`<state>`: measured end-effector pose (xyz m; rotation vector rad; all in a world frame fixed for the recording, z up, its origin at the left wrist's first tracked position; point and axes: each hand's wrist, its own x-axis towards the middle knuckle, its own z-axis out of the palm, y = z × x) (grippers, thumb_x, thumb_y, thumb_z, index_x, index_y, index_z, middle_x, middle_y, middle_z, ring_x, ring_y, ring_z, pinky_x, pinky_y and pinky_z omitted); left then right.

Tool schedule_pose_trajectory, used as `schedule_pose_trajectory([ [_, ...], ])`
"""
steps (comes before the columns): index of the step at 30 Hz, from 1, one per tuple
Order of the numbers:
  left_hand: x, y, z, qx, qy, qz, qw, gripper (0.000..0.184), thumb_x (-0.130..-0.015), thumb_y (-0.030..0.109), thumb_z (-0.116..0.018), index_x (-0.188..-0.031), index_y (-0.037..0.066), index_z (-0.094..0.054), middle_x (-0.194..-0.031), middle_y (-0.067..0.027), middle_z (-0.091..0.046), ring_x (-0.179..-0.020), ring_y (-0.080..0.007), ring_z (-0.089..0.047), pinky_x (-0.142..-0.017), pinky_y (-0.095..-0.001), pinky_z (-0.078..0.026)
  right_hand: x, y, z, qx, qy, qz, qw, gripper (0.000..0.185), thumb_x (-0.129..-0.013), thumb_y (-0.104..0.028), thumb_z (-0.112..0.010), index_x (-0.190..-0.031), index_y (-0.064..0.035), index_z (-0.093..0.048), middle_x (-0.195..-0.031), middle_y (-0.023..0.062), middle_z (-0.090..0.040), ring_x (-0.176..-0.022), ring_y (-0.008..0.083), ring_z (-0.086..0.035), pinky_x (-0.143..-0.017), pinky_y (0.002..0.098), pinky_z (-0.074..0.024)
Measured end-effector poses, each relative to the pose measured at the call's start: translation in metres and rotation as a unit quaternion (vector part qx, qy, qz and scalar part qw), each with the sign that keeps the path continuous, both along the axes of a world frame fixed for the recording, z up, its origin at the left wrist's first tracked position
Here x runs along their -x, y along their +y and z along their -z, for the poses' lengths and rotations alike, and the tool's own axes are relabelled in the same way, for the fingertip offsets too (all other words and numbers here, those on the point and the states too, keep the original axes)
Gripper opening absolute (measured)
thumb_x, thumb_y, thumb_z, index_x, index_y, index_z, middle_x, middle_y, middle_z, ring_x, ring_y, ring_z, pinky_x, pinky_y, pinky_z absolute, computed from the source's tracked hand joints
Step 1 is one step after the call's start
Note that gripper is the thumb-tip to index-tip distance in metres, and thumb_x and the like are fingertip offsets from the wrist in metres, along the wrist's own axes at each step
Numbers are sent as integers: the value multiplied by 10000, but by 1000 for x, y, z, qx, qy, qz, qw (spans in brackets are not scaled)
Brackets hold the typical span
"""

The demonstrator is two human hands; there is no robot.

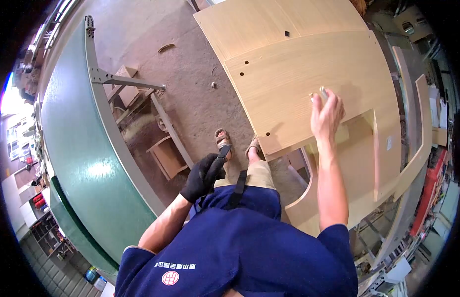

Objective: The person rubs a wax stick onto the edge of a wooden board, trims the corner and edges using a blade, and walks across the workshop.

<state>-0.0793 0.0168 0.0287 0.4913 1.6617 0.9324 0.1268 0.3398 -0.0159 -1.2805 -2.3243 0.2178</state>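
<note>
A round emblem (pixel 170 278) marks the navy shirt (pixel 289 257); one glove (pixel 201 178) is black.

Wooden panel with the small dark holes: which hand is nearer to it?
The right. The right hand is over the wooden panel; the gloved left hand is off to its left, near the lap.

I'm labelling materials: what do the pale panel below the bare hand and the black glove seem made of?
Pale panel: perhaps wood veneer or laminate, satin, judging by fine grain. Black glove: probably fabric, matte, showing no gloss; any coating unclear.
</note>
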Motion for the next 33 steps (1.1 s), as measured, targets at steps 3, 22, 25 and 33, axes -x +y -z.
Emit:
schedule_pose_trajectory([
  [3, 3, 11, -23, -32, -10, 0, 999, 280, -1058, 246, -517, -1162, 10, -625, -850, -61, -664, -788, -134, -646, -713, -294, -525, -6, -57, -49, 182, 116, -77, 973, 300, -1041, -301, -541, -1113, -14, -588, -943, 144, -649, -902, 237, -633, -780, 370, -486],
  [22, -6, 52, -120, -108, 171, 200, 959, 153, -950, 150, -642, -1043, 35, -675, -871, -191, -684, -808, -340, -710, -691, -387, -538, -18, -170, -101, 590, 353, -168, 707, 331, -1001, -294, -644, -1132, 10, -649, -1009, 54, -670, -869, 108, -605, -801, 252, -486],
  [25, -10, 51, -119, -121, 189, 199, 954, 144, -943, 157, -652, -1032, 47, -682, -859, -195, -682, -786, -353, -703, -678, -395, -536, -12, -170, -106, 565, 350, -166, 729, 396, -1002, -380, -621, -1064, 10, -646, -872, 44, -600, -793, 109, -553, -722, 249, -443],
  [33, -8, 49, -124, -82, 188, 227, 952, 151, -945, 165, -649, -1050, 68, -700, -866, -183, -691, -773, -352, -699, -669, -404, -533, -15, -166, -104, 567, 318, -187, 736, 345, -993, -343, -646, -1083, -11, -660, -958, 58, -681, -858, 119, -609, -782, 250, -476],
])
